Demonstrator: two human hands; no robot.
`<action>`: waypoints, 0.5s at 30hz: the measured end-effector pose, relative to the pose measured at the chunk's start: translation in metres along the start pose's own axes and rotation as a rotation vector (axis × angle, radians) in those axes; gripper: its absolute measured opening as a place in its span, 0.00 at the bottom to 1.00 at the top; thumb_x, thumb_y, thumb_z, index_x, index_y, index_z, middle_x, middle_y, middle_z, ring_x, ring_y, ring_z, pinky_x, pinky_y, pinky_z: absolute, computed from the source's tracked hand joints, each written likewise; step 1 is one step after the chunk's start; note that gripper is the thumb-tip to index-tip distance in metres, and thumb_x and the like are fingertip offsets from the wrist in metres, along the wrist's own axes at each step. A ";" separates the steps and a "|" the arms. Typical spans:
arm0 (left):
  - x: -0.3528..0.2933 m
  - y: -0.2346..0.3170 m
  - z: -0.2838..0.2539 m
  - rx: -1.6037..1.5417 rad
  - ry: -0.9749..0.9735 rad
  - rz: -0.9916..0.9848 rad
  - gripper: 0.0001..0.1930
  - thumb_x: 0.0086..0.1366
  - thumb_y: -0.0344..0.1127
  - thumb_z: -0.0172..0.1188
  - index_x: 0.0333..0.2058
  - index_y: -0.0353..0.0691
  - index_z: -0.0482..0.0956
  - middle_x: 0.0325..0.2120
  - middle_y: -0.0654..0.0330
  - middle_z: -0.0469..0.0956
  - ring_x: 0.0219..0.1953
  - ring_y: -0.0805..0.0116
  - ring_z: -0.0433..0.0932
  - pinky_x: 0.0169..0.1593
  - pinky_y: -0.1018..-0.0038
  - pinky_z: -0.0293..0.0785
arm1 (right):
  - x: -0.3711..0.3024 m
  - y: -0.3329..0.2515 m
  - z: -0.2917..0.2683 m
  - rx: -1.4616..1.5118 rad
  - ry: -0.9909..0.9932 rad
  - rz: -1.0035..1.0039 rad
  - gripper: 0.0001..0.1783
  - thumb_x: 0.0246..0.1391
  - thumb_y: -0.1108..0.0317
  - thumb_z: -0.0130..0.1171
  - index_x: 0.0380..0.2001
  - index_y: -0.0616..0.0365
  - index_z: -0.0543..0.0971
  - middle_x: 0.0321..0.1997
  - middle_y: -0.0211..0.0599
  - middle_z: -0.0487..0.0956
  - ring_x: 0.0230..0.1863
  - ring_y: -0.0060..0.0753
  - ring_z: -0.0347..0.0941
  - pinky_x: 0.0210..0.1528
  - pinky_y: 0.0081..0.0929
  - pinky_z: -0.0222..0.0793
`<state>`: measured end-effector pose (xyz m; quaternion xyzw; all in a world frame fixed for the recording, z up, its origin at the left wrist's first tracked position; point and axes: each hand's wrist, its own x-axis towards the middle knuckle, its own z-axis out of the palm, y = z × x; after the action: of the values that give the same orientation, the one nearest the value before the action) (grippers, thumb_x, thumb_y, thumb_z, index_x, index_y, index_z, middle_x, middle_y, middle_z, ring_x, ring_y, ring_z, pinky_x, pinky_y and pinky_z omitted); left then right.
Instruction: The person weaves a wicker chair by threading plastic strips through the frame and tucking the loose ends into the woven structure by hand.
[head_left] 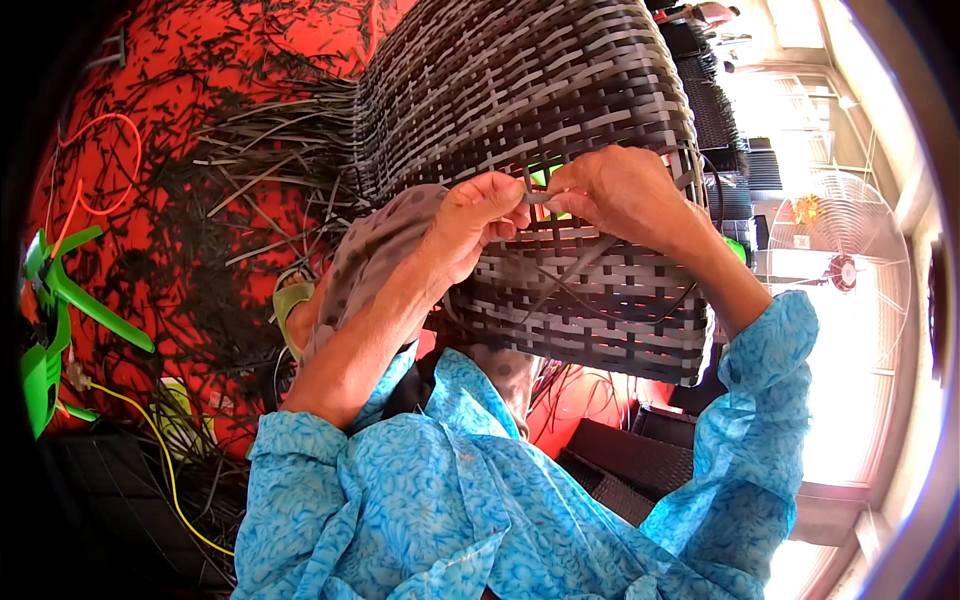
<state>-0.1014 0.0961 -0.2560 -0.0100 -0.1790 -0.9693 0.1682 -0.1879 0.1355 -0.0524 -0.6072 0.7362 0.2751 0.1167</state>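
Note:
A large woven wicker piece point(500, 90) of dark brown and grey flat strips stands in front of me, with an open gap in its weave under my hands. A short grey strip point(537, 198) spans between my fingertips at that gap. My left hand point(477, 222) pinches its left end between thumb and forefinger. On the other end, my right hand point(622, 197) is closed, knuckles up, against the weave. Loose strip lengths point(570, 285) curve down over the lower panel. Bright green shows through the gap.
Long loose strip ends point(290, 130) fan out from the weave's left side over a red floor point(200, 50) littered with dark offcuts. Green plastic legs point(95, 300) and a yellow cord point(165, 450) are at left. A large fan point(840, 250) stands right, near stacked dark woven pieces point(710, 100).

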 end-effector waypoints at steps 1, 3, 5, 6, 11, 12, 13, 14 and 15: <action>0.001 0.000 0.001 -0.027 0.033 -0.035 0.11 0.62 0.44 0.60 0.34 0.43 0.75 0.26 0.67 0.77 0.28 0.80 0.75 0.31 0.81 0.70 | 0.001 0.000 -0.001 0.092 0.047 0.003 0.08 0.51 0.61 0.57 0.34 0.48 0.79 0.27 0.40 0.79 0.31 0.47 0.76 0.32 0.41 0.68; 0.004 -0.001 0.005 -0.074 0.028 -0.085 0.11 0.64 0.43 0.57 0.36 0.42 0.74 0.26 0.65 0.77 0.28 0.78 0.76 0.31 0.80 0.71 | 0.001 -0.001 -0.001 0.171 0.099 0.022 0.08 0.49 0.63 0.57 0.33 0.51 0.77 0.26 0.39 0.79 0.30 0.47 0.76 0.32 0.40 0.68; 0.008 -0.001 0.009 -0.067 0.049 -0.155 0.11 0.66 0.42 0.53 0.39 0.41 0.73 0.26 0.63 0.78 0.27 0.76 0.76 0.30 0.79 0.72 | 0.001 -0.001 0.000 0.148 0.097 0.080 0.08 0.48 0.65 0.56 0.31 0.54 0.74 0.25 0.38 0.79 0.30 0.46 0.76 0.34 0.39 0.68; 0.010 -0.001 0.010 -0.042 0.065 -0.195 0.11 0.67 0.41 0.51 0.41 0.41 0.73 0.27 0.62 0.78 0.26 0.76 0.76 0.30 0.79 0.72 | 0.001 0.000 0.001 0.117 0.099 0.071 0.07 0.45 0.68 0.55 0.28 0.57 0.71 0.24 0.38 0.78 0.30 0.47 0.76 0.35 0.41 0.68; 0.023 0.002 0.013 0.236 -0.036 -0.352 0.18 0.68 0.35 0.46 0.55 0.43 0.65 0.24 0.59 0.78 0.17 0.73 0.75 0.22 0.78 0.70 | 0.004 0.002 0.002 0.031 0.132 0.022 0.07 0.44 0.69 0.54 0.29 0.56 0.72 0.23 0.40 0.78 0.30 0.49 0.75 0.35 0.42 0.68; 0.026 0.002 0.012 0.209 -0.069 -0.357 0.19 0.67 0.35 0.46 0.57 0.44 0.63 0.23 0.58 0.78 0.16 0.73 0.74 0.21 0.78 0.70 | 0.007 0.003 0.002 0.000 0.117 0.008 0.07 0.44 0.69 0.55 0.29 0.56 0.73 0.23 0.41 0.78 0.30 0.49 0.75 0.35 0.42 0.68; 0.028 0.002 0.010 0.182 -0.101 -0.361 0.20 0.67 0.34 0.46 0.58 0.44 0.62 0.22 0.58 0.78 0.14 0.73 0.73 0.20 0.77 0.69 | 0.010 0.004 0.002 -0.022 0.062 -0.001 0.06 0.44 0.69 0.55 0.29 0.56 0.74 0.23 0.41 0.78 0.30 0.49 0.75 0.35 0.42 0.68; 0.030 0.002 0.008 0.114 -0.147 -0.373 0.21 0.66 0.33 0.48 0.58 0.44 0.61 0.21 0.58 0.78 0.14 0.74 0.73 0.18 0.77 0.69 | 0.014 0.004 0.002 -0.053 0.001 0.000 0.06 0.44 0.69 0.55 0.29 0.55 0.74 0.23 0.42 0.78 0.31 0.49 0.76 0.35 0.42 0.69; 0.032 0.001 0.006 0.111 -0.168 -0.375 0.19 0.66 0.33 0.48 0.55 0.43 0.63 0.21 0.58 0.78 0.14 0.74 0.73 0.18 0.78 0.68 | 0.018 0.005 0.003 -0.084 -0.048 -0.001 0.06 0.44 0.69 0.55 0.29 0.55 0.75 0.24 0.42 0.78 0.31 0.49 0.76 0.34 0.42 0.69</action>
<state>-0.1310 0.0869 -0.2475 -0.0478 -0.2442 -0.9681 -0.0304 -0.1975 0.1224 -0.0625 -0.6051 0.7207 0.3202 0.1090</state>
